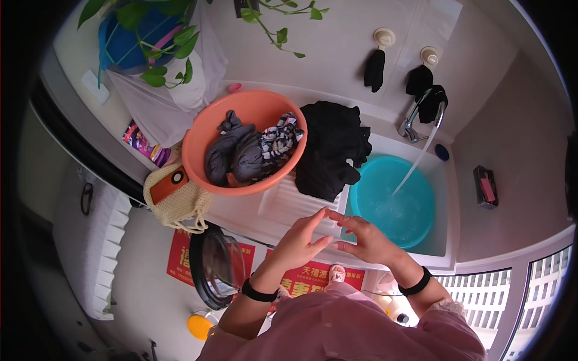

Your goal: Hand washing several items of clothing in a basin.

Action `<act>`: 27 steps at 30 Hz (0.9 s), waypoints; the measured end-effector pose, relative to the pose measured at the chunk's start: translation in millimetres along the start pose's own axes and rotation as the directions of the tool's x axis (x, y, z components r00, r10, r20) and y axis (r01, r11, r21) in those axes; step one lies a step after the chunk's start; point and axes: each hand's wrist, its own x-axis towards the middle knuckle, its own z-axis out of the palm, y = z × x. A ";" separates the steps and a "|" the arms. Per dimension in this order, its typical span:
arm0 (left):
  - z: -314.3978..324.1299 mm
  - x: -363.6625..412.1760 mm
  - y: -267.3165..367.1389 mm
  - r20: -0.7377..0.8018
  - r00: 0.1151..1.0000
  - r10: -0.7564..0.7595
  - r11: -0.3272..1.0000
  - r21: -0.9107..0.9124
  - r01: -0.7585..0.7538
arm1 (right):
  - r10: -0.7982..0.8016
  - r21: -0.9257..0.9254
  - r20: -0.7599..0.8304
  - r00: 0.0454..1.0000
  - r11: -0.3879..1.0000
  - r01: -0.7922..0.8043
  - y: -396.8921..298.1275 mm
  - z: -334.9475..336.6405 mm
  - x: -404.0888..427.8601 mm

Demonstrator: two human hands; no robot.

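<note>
Both hands are raised above the front edge of the laundry sink, holding nothing. My left hand [297, 238] and my right hand [366, 238] face each other, fingertips meeting or nearly so, thumbs a little apart. Beyond them, a heap of black cloth [328, 146] lies on the ribbed washboard [282, 205]. To its left stands an orange plastic basin [246, 100] with dark grey garments [253, 151] and a plaid patterned cloth [281, 137] inside. A turquoise basin [361, 189] sits in the sink bowl on the right. Water runs into it from the chrome faucet [408, 128].
Black cloths [374, 71] hang from wall hooks, one close to the faucet. A woven cream bag [176, 205] lies left of the orange basin. Below the counter, a round appliance door [219, 266] stands ajar. Printed red mats [307, 275] cover part of the floor.
</note>
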 end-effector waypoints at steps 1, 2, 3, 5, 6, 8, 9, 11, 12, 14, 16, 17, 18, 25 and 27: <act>7.3 11.4 2.2 0.022 0.999 0.048 0.999 -0.018 -0.047 | -0.009 0.010 -0.003 1.000 1.000 0.009 10.1 -14.7 -6.3; 10.7 23.9 3.1 0.013 0.998 0.058 0.997 0.056 -0.058 | -0.024 -0.076 0.037 0.999 0.997 0.026 17.9 -30.4 -11.6; 13.9 37.5 10.3 0.015 0.999 0.041 0.996 0.077 -0.042 | -0.021 -0.160 0.072 0.997 0.987 0.033 28.9 -45.3 -21.1; 13.2 52.5 21.0 -0.071 0.993 0.097 0.989 0.117 -0.088 | -0.035 -0.255 0.131 0.991 0.965 0.068 52.2 -67.4 -35.1; 11.4 58.8 27.7 -0.100 0.992 0.080 0.986 0.156 -0.064 | -0.014 -0.323 0.179 0.984 0.944 0.072 60.5 -81.0 -38.6; 6.1 68.5 30.7 -0.164 0.984 0.064 0.971 0.236 -0.024 | 0.072 -0.354 0.263 0.962 0.935 0.026 67.4 -106.0 -40.9; 1.9 73.0 35.6 -0.203 0.977 0.068 0.963 0.268 -0.012 | 0.063 -0.349 0.274 0.960 0.936 0.039 71.8 -117.8 -40.9; -7.3 83.9 40.2 -0.260 0.963 0.078 0.955 0.297 0.003 | 0.053 -0.451 0.266 0.962 0.889 0.076 80.7 -139.9 -40.4; -15.4 88.2 42.8 -0.263 0.959 0.105 0.935 0.355 -0.005 | 0.049 -0.450 0.272 0.961 0.889 0.082 79.2 -151.9 -37.8; -36.0 99.8 35.4 -0.285 0.950 0.124 0.909 0.416 0.006 | 0.007 -0.474 0.261 0.965 0.872 0.122 79.1 -170.9 -30.2; -60.3 117.3 38.5 -0.282 0.954 0.106 0.813 0.576 0.080 | -0.020 -0.495 0.243 0.970 0.857 0.141 74.2 -182.9 -22.7; -74.0 125.7 30.2 -0.294 0.954 0.056 0.778 0.612 0.143 | -0.040 -0.494 0.213 0.976 0.858 0.143 67.6 -188.4 -17.4; -90.1 131.8 22.3 -0.298 0.953 0.049 0.774 0.615 0.153 | -0.062 -0.494 0.191 0.980 0.857 0.150 59.6 -191.3 -13.0; -120.0 172.7 -50.2 0.156 0.857 -0.492 0.447 0.889 0.095 | -0.096 -0.429 0.191 0.977 0.887 0.171 49.8 -200.6 0.7; -117.9 174.7 -66.5 0.144 0.876 -0.460 0.385 0.922 0.050 | -0.063 -0.448 0.180 0.982 0.883 0.139 54.2 -199.6 4.5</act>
